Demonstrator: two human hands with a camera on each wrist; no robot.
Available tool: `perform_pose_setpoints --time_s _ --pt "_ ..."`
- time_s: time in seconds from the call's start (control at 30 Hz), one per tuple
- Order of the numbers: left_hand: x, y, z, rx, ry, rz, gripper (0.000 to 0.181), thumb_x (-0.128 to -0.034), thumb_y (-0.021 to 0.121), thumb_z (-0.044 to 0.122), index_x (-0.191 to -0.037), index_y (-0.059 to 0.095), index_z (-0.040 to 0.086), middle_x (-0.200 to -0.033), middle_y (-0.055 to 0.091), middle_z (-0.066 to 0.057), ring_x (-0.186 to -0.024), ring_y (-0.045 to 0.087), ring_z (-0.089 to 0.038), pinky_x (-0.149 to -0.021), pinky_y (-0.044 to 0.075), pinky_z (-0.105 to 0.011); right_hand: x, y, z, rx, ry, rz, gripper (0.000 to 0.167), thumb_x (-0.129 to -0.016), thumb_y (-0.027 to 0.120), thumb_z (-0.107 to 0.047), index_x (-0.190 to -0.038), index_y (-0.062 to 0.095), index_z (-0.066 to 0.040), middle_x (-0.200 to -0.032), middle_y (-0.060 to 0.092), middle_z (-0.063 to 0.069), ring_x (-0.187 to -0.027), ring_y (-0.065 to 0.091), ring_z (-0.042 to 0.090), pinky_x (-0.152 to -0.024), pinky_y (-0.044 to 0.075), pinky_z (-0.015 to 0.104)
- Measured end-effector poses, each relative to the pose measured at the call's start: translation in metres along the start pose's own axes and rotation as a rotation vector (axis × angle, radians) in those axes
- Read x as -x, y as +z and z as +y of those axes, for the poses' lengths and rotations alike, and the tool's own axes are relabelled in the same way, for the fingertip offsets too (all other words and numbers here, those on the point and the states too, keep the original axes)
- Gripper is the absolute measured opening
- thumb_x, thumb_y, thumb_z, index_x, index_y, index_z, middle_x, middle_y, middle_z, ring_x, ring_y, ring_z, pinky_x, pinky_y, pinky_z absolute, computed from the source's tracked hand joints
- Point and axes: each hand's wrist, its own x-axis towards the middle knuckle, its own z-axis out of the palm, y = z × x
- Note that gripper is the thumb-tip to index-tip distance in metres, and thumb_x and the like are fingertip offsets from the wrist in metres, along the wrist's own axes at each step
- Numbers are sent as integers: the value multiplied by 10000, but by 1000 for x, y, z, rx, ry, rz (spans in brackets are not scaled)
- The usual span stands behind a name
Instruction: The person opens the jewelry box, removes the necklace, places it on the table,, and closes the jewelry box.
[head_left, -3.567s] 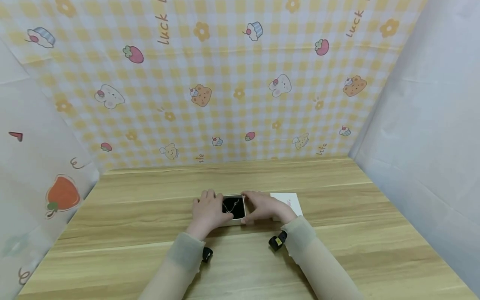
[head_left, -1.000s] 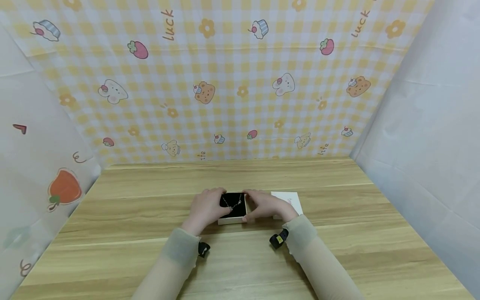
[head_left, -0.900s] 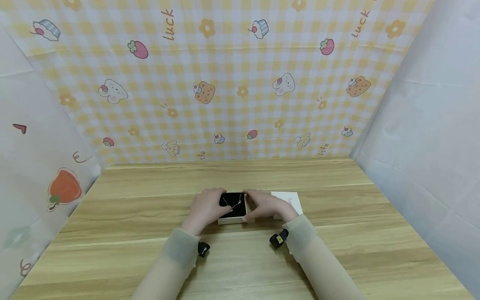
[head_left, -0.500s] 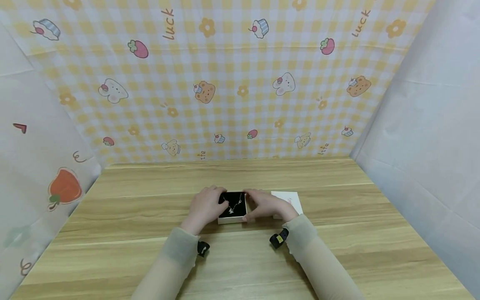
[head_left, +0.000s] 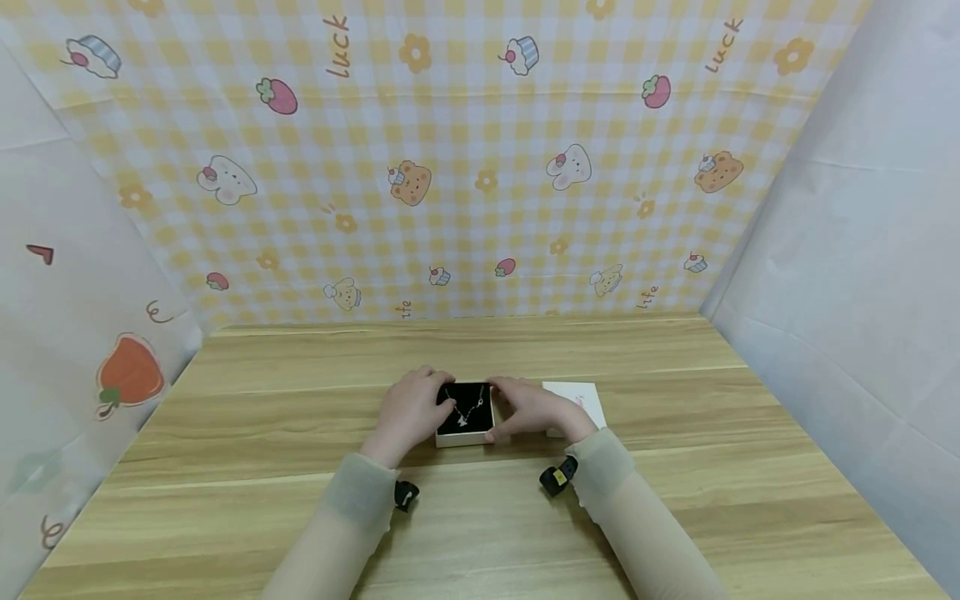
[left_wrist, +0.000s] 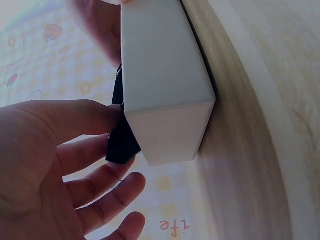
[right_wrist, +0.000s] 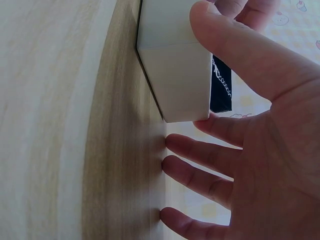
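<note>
A small white jewelry box (head_left: 465,440) sits on the table between both hands, its black insert (left_wrist: 124,142) standing above the rim. On the insert lies a silver necklace (head_left: 462,422) with a small pendant. My left hand (head_left: 408,412) pinches the insert's left edge, thumb on top and index finger at its far corner; the other fingers spread loosely behind. My right hand (head_left: 534,408) grips the right side of the box, thumb at the near corner and index finger at the far corner. The right wrist view shows its remaining fingertips touching the tabletop.
A white box lid (head_left: 576,396) with pink print lies right of the box, partly under the right forearm. The wooden table (head_left: 315,358) meets a yellow checked cloth (head_left: 450,233) at the back. White cloth hangs on both sides.
Over the last second my left thumb has drawn back leftward across the insert, uncovering the pendant. Compared with the oldest frame, the insert has risen above the rim. My right hand stays put.
</note>
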Motion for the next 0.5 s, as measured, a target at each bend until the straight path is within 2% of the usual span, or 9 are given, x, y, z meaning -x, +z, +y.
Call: perform_pose_setpoints --time_s 0.2,0.5 --pt "-1 -1 0 35 -9 -12 361 -870 707 243 -1202 672 105 -1137 622 -74 -1025 588 -261 -841 498 -439 1 -1 -1 -6 1 3 962 -766 808 -423 -1505 304 -67 -1438 448 113 -1348 370 267 -1100 304 435" --pt "-2 -2 -1 169 -10 -50 357 -870 703 219 -1199 661 86 -1174 605 -108 -1062 580 -295 -919 467 -484 1 -1 -2 -15 -12 9 927 -764 814 -402 -1487 337 -71 -1401 470 105 -1318 398 256 -1089 315 433"
